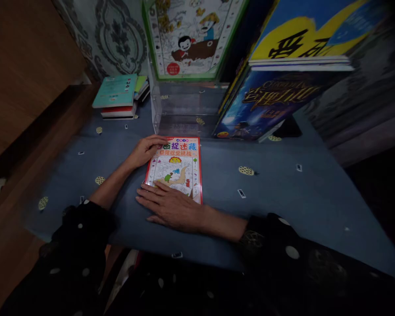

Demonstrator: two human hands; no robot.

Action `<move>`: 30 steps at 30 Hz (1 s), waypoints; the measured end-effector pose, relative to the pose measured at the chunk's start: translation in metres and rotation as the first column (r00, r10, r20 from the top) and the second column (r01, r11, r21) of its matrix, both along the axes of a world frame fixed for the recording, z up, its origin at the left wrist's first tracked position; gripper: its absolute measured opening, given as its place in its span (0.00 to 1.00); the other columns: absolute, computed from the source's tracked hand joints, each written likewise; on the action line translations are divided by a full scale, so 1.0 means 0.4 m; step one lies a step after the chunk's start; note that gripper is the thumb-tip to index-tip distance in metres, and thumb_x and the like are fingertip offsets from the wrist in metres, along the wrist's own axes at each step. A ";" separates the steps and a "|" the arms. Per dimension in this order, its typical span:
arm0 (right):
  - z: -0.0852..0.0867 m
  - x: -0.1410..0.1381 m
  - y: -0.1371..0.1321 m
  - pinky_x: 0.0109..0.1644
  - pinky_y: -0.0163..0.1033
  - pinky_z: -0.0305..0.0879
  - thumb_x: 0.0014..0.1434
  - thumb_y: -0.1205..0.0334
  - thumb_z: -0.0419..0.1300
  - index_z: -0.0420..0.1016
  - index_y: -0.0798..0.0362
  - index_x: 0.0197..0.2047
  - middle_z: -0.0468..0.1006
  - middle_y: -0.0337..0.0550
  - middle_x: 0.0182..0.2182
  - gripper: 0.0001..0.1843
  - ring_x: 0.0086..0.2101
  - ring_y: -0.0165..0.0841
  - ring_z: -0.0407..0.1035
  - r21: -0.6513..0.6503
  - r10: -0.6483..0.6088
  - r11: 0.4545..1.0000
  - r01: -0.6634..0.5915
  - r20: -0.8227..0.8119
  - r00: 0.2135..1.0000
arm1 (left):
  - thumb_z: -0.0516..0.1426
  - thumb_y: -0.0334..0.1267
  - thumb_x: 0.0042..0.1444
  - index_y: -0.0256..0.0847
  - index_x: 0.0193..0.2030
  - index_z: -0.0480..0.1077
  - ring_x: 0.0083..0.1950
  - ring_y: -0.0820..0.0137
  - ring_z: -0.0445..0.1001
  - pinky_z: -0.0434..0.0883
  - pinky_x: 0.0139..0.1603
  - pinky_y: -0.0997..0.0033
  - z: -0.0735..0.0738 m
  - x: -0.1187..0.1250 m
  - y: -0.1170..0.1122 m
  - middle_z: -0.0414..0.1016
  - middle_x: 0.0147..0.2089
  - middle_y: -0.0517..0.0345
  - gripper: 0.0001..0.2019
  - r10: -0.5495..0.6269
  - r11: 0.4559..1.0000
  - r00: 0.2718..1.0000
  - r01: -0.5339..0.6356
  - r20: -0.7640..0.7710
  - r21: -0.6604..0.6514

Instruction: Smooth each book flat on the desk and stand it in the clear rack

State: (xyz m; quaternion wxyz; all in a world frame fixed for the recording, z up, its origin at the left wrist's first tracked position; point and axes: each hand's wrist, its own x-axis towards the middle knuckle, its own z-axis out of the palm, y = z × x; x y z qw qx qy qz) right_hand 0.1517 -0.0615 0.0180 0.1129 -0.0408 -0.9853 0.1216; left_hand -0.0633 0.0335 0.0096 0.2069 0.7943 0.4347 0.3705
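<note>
A red-bordered picture book (179,164) lies flat and closed on the blue patterned tablecloth (273,193), its coloured title along the far edge. My left hand (148,150) rests at the book's far left corner, fingers stretched over the cover. Across the near part of the cover lies my right hand (171,206), flat with its fingers pointing left. It hides the lower edge of the book. Neither hand is wrapped around anything.
Behind the book stands a clear acrylic rack (184,105) with a green-edged picture book (187,39) in its upper part. A blue storybook (266,101) leans upright at its right. Several books, topped by a teal book (115,91), are stacked at the back left.
</note>
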 end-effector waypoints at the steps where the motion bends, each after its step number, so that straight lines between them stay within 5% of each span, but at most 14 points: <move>1: 0.001 0.009 0.000 0.74 0.52 0.46 0.72 0.48 0.50 0.62 0.60 0.68 0.60 0.53 0.69 0.30 0.70 0.41 0.50 -0.004 -0.011 1.000 0.011 0.002 1.000 | 0.50 0.28 0.62 0.40 0.49 0.79 0.55 0.65 0.77 0.71 0.59 0.59 -0.001 0.001 -0.001 0.79 0.54 0.50 0.17 -0.003 1.000 1.000 0.003 -0.007 0.014; 9: 0.008 0.105 0.004 0.75 0.56 0.41 0.72 0.47 0.49 0.57 0.63 0.70 0.59 0.58 0.70 0.34 0.71 0.43 0.43 -0.088 -0.114 0.989 0.116 0.025 0.993 | 0.51 0.30 0.63 0.41 0.47 0.79 0.54 0.64 0.78 0.72 0.58 0.58 0.000 0.010 -0.007 0.80 0.54 0.49 0.16 0.025 0.999 0.999 -0.024 -0.036 0.038; 19: -0.018 0.222 0.022 0.74 0.55 0.49 0.71 0.50 0.53 0.51 0.56 0.74 0.55 0.55 0.72 0.34 0.72 0.42 0.42 -0.218 -0.247 0.943 0.252 0.049 0.968 | 0.50 0.34 0.66 0.39 0.49 0.78 0.56 0.63 0.77 0.73 0.59 0.55 0.014 0.015 -0.019 0.78 0.56 0.46 0.15 0.034 0.998 0.991 -0.028 -0.129 0.048; 30: -0.012 0.243 0.014 0.73 0.54 0.53 0.70 0.56 0.55 0.62 0.60 0.69 0.63 0.57 0.68 0.28 0.69 0.42 0.52 -0.215 -0.267 0.940 0.265 0.021 0.964 | 0.46 0.40 0.72 0.43 0.67 0.64 0.71 0.66 0.63 0.59 0.73 0.51 0.057 0.165 -0.178 0.69 0.67 0.51 0.20 -0.211 0.972 0.864 0.234 -0.457 -0.008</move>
